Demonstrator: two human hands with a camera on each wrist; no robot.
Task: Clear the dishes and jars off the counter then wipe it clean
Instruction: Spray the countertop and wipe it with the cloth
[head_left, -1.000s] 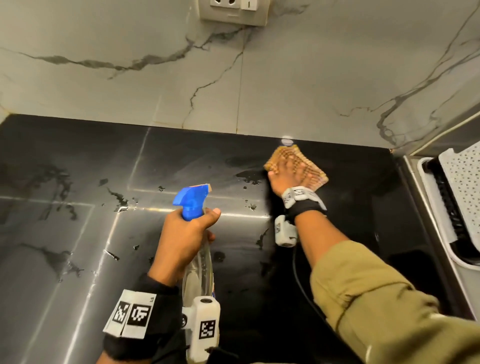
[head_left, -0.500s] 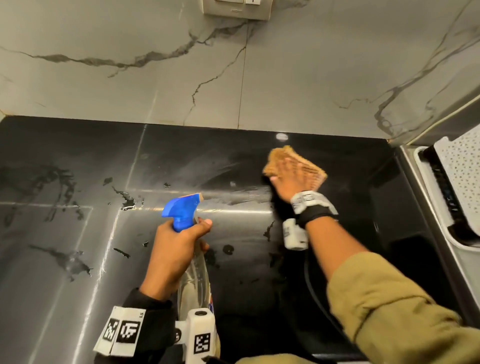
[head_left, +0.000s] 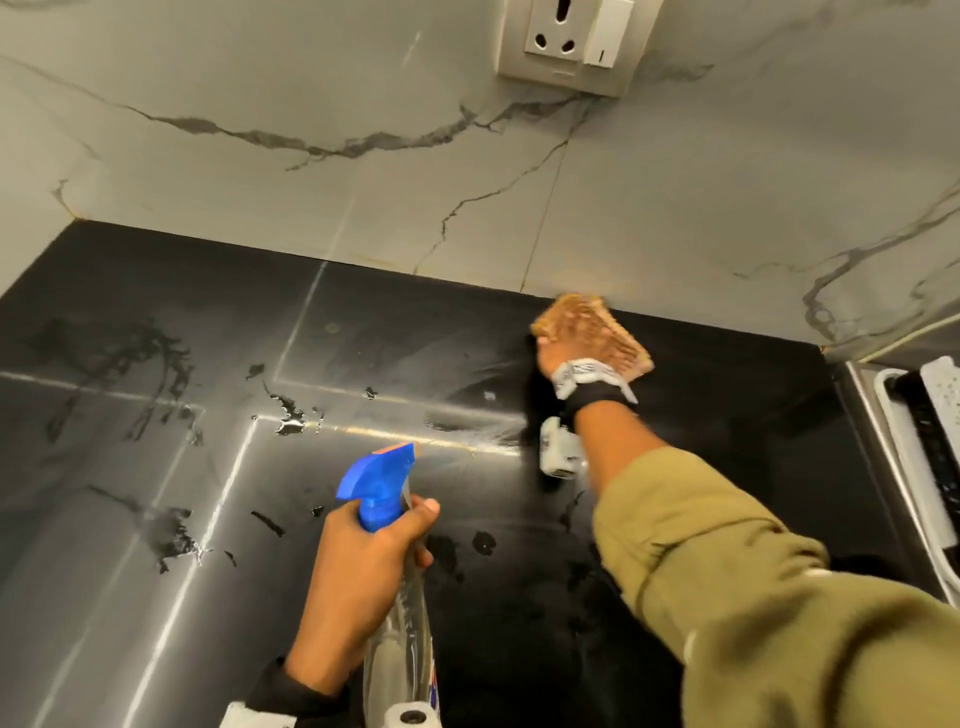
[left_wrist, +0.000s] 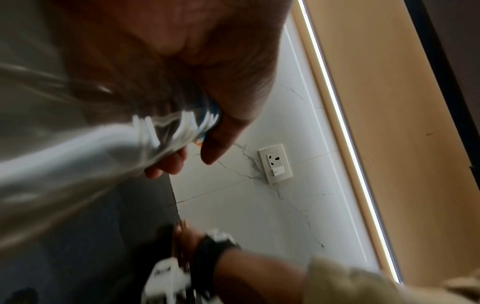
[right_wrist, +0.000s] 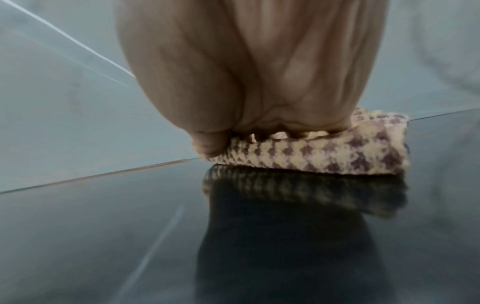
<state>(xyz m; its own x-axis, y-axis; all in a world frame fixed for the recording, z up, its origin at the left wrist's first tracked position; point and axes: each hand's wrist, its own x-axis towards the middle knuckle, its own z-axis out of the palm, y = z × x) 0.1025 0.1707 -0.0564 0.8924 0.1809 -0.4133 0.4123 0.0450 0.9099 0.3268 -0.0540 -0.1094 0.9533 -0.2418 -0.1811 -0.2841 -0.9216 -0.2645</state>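
My right hand (head_left: 563, 356) lies flat on a folded tan checked cloth (head_left: 597, 322) and presses it onto the black counter (head_left: 156, 415), right at the foot of the marble back wall. In the right wrist view the palm (right_wrist: 259, 82) sits on top of the cloth (right_wrist: 324, 156), with the thumb against its left edge. My left hand (head_left: 363, 561) grips the neck of a clear spray bottle with a blue trigger head (head_left: 382, 480), held above the counter's near middle, nozzle pointing toward the back. The left wrist view shows the bottle (left_wrist: 78, 154) blurred under the hand (left_wrist: 207, 61).
Puddles and streaks of liquid (head_left: 288, 415) lie on the left and middle of the counter. A wall socket (head_left: 571, 41) is above the cloth. At the right edge stands a white and black dish rack (head_left: 930, 467) on a steel surface.
My right hand has slid the cloth away from me to the back wall, leaving a wiped streak. The left hand still holds the bottle, now a little nearer to me.
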